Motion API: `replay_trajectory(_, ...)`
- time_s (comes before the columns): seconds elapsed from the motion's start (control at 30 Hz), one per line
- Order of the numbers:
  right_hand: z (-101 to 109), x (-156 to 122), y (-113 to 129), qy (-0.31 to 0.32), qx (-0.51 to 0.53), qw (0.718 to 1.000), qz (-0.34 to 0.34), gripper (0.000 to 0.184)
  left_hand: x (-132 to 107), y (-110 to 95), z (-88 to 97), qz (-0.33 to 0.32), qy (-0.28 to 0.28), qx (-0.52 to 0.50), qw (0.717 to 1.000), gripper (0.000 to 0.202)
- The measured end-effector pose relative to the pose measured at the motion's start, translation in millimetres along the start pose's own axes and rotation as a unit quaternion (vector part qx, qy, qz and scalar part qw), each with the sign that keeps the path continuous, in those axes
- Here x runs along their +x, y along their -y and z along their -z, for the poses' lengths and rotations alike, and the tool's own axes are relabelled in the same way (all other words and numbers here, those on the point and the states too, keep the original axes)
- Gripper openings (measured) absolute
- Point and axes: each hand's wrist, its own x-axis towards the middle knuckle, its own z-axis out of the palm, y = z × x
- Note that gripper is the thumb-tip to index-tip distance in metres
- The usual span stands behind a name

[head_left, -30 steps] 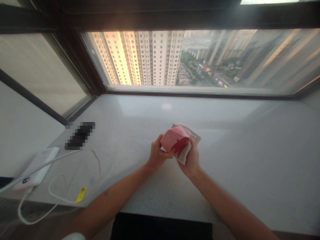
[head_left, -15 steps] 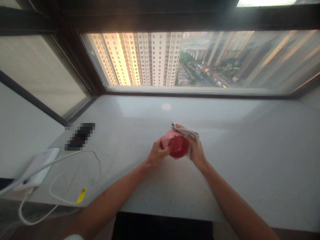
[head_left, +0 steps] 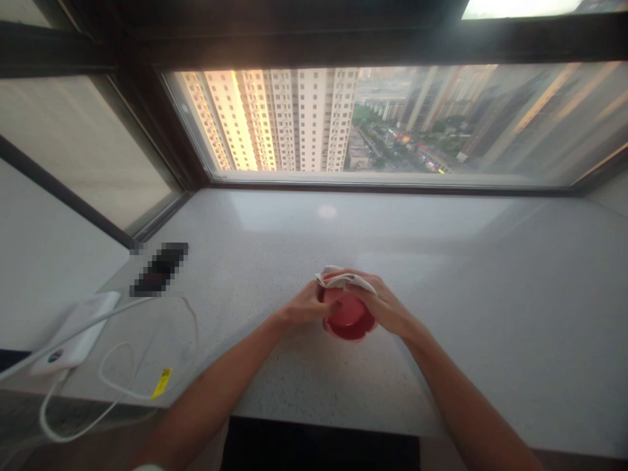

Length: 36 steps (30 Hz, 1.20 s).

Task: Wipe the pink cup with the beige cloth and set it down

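Note:
A small red bowl with a pinkish, wavy-looking rim is held over the sill, its inside tilted towards me. My left hand grips its left side, the thumb reaching over the edge into it. A pale cloth lies folded over the bowl's far rim. My right hand is closed around the cloth and presses it against the bowl's far right side. The fingers behind the bowl are partly hidden.
The speckled grey windowsill runs along the window. To the left lie a pixelated dark object, a white power strip and a looped white cable with a yellow tag. The sill's front edge is close to me.
The bowl has come lower and nearer to me and tilted differently. The cloth and my right hand have shifted left, from the bowl's right side to along its far rim.

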Motion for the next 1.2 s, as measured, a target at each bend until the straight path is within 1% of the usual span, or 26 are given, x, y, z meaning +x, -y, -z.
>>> replay_trajectory(0.1, -9, 3, -8, -0.108, -0.003, 0.993, 0.047, 0.040, 2, 3, 1.6, -0.015, -0.073, -0.003, 0.997, 0.073)
replay_trajectory(0.2, -23, 6, -22, -0.226, 0.003, 0.971, 0.076, 0.041, 5, 7, 3.3, -0.052, -0.153, -0.002, 0.987, 0.077)
replay_trajectory(0.23, -28, 6, -27, -0.254, 0.003, 0.964, 0.079, 0.043, 6, 9, 4.2, -0.068, -0.177, -0.002, 0.982, 0.077)
replay_trajectory(0.3, -36, 7, -38, -0.284, -0.006, 0.955, 0.084, 0.048, 8, 12, 6.1, -0.099, -0.209, -0.006, 0.973, 0.074)
replay_trajectory(0.37, -42, 7, -47, -0.297, -0.032, 0.949, 0.098, 0.053, 9, 14, 6.9, -0.124, -0.206, -0.015, 0.970, 0.072)
replay_trajectory(0.43, -41, 5, -53, -0.309, -0.075, 0.940, 0.121, 0.054, 10, 16, 5.1, -0.132, -0.176, -0.020, 0.975, 0.071)
replay_trajectory(0.5, -36, 3, -57, -0.322, -0.124, 0.927, 0.147, 0.051, 10, 17, 0.7, -0.128, -0.150, -0.012, 0.980, 0.068)
replay_trajectory(0.57, -28, 0, -57, -0.321, -0.179, 0.915, 0.165, 0.051, 10, 15, -4.5, -0.126, -0.148, 0.002, 0.981, 0.070)
replay_trajectory(0.67, -19, -4, -56, -0.277, -0.261, 0.904, 0.194, 0.056, 7, 11, -9.3, -0.140, -0.174, 0.054, 0.973, 0.073)
replay_trajectory(0.77, -19, -7, -54, -0.216, -0.321, 0.896, 0.216, 0.063, 4, 5, -10.2, -0.160, -0.212, 0.148, 0.953, 0.061)
replay_trajectory(0.83, -22, -8, -53, -0.181, -0.346, 0.893, 0.223, 0.067, 2, 4, -10.7, -0.168, -0.224, 0.189, 0.941, 0.053)
replay_trajectory(0.9, -25, -7, -52, -0.159, -0.357, 0.892, 0.226, 0.070, 0, 4, -11.7, -0.177, -0.233, 0.204, 0.934, 0.043)
replay_trajectory(1.0, -29, -6, -51, -0.139, -0.350, 0.900, 0.221, 0.072, -1, 5, -13.3, -0.202, -0.266, 0.220, 0.917, 0.024)
replay_trajectory(1.1, -31, -4, -48, -0.129, -0.331, 0.910, 0.211, 0.070, -1, 8, -13.1, -0.214, -0.290, 0.238, 0.902, 0.022)
replay_trajectory(1.2, -35, -6, -43, -0.123, -0.327, 0.915, 0.203, 0.071, -1, 12, -10.9, -0.211, -0.296, 0.262, 0.894, 0.019)
